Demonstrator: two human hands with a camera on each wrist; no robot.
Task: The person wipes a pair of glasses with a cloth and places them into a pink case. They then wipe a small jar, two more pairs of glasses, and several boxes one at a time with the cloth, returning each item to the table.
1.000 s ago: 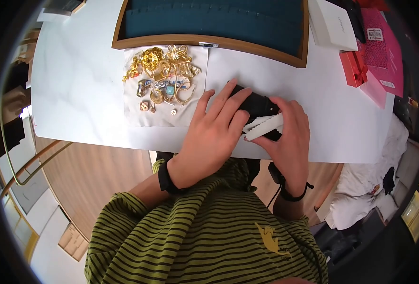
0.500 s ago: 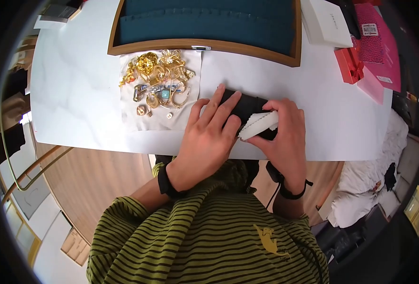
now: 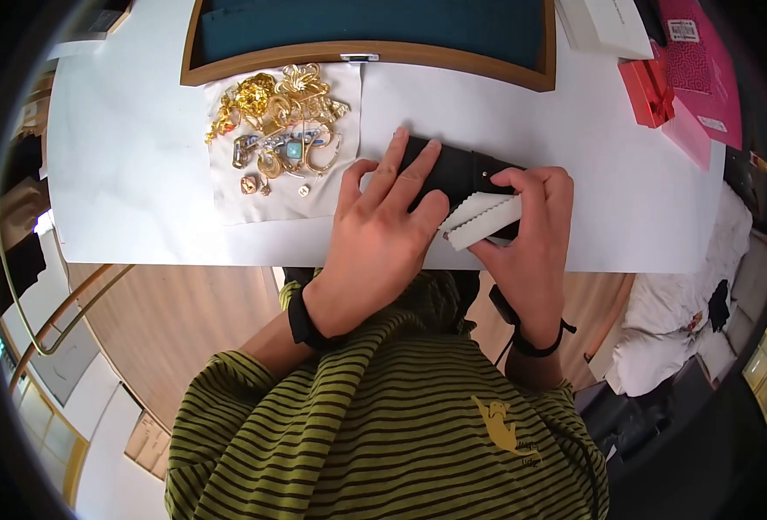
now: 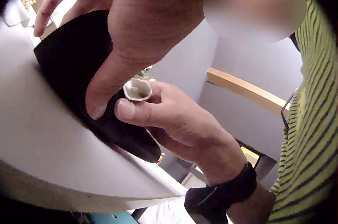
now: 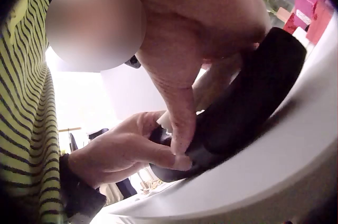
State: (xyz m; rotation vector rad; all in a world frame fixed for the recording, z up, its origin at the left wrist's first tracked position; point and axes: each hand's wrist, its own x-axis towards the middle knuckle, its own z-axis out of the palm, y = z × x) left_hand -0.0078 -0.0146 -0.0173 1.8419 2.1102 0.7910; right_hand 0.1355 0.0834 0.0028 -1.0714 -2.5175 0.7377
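On the white table lies a black pouch with a small metal snap stud, slanting down to the right. My left hand holds its left part, two fingers stretched across the top and the thumb against the near side. Between thumb and forefinger, my right hand pinches a folded white cloth with zigzag edges, just over the pouch's near side. In the left wrist view the cloth shows as a rolled end. My right palm hides part of the pouch's right end.
Left of my hands, a pile of gold jewelry sits on a pale cloth. Behind stands a wooden-framed case lined in dark teal. At the back right are a white box, a red gift box and a pink bag.
The white cloth has turned in my right hand's pinch, facing up broadly half a second ago and now showing a folded strip. My left hand has stayed on the pouch. The head view has shifted slightly.
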